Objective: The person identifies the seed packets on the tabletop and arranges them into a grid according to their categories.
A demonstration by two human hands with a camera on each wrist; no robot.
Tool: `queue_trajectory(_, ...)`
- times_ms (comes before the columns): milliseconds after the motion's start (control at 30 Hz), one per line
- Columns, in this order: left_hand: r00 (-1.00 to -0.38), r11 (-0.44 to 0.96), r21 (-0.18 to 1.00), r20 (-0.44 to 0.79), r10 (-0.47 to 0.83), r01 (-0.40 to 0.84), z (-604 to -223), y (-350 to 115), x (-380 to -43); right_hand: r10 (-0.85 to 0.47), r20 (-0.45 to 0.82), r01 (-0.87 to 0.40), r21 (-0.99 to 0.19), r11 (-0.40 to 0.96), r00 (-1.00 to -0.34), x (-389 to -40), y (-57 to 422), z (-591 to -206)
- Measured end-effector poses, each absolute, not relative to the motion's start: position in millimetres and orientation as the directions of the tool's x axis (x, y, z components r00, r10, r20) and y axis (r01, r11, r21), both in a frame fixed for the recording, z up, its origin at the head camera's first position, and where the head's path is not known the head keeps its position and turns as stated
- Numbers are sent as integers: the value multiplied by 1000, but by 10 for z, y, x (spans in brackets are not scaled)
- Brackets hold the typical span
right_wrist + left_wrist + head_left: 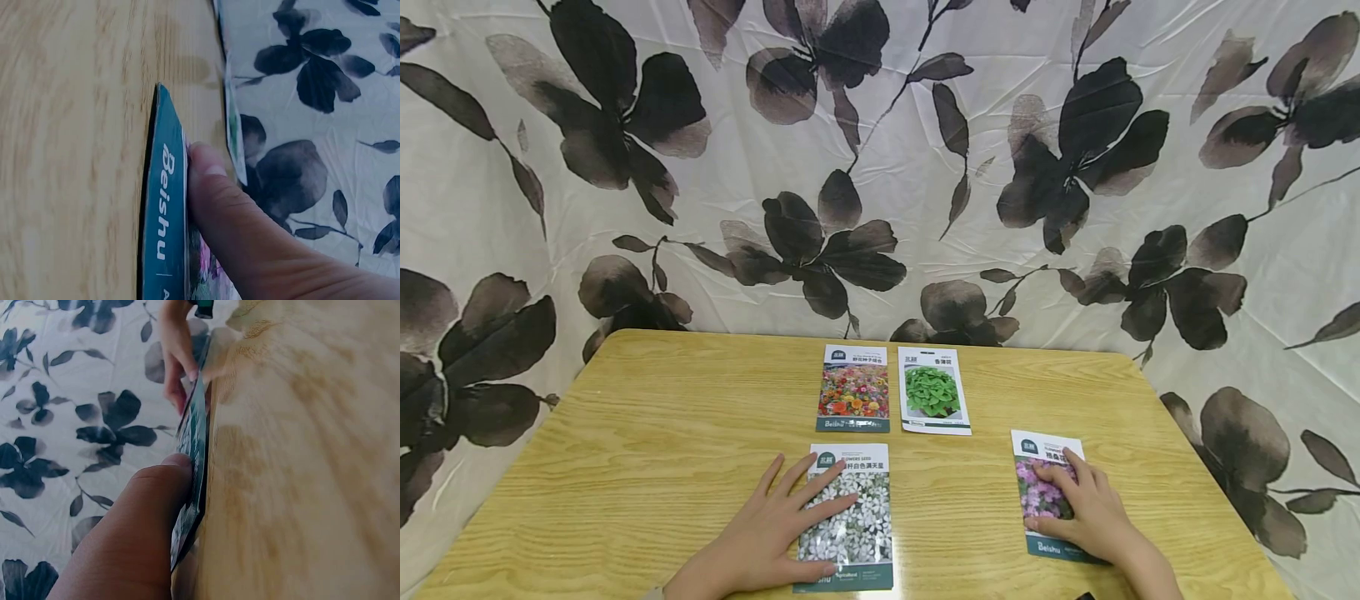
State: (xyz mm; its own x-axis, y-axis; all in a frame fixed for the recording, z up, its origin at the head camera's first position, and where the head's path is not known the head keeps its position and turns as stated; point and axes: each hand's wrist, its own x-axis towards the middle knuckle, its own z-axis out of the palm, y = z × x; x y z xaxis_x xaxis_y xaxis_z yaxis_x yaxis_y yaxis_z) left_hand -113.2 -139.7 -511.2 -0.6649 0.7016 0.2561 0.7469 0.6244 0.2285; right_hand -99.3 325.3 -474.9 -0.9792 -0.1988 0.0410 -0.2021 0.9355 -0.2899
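Note:
My left hand (767, 529) rests with spread fingers on a seed packet with white flowers (863, 521) that lies on the table. In the left wrist view, its thumb (159, 494) lies on the packet's face. Over at the right, my right hand (1090, 508) touches a seed packet with purple flowers (1041, 496), its thumb near the left edge and its fingers across the upper part. The right wrist view shows that thumb (219, 194) against the packet, beside the green "Beishu" strip (164, 206). Each hand hides part of its packet.
A packet with multicoloured flowers (853, 390) and a packet with green leaves (932, 392) lie side by side near the back edge of the wooden table (662, 450). Behind the table hangs a white cloth with dark flowers (925, 167). A small black object (1086, 596) shows at the front edge.

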Motion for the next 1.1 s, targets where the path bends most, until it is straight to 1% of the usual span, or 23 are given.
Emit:
queue_trajectory(400,-671,628,236,246,699,741,-5100,-1393,-1127,-185,-3,-176,-291,941,-983,-942,3164,-4713)
queue_trajectory(633,-671,630,232,246,700,742,-5100,-1394,-1128,-184,-11,-176,-248,953,-983,-945,3132,-4721)
queue_trajectory(833,-674,633,231,242,698,739,-5113,-1393,-1134,-191,12,-189,-219,957,-982,-953,3111,-4750)
queue_trajectory(967,-672,633,226,244,699,740,-5119,-1394,-1135,-199,31,-201,-237,951,-979,-957,3093,-4764)
queue_trajectory(1100,-673,634,225,245,698,739,-5123,-1394,-1136,-200,24,-199,-273,941,-979,-958,3075,-4768)
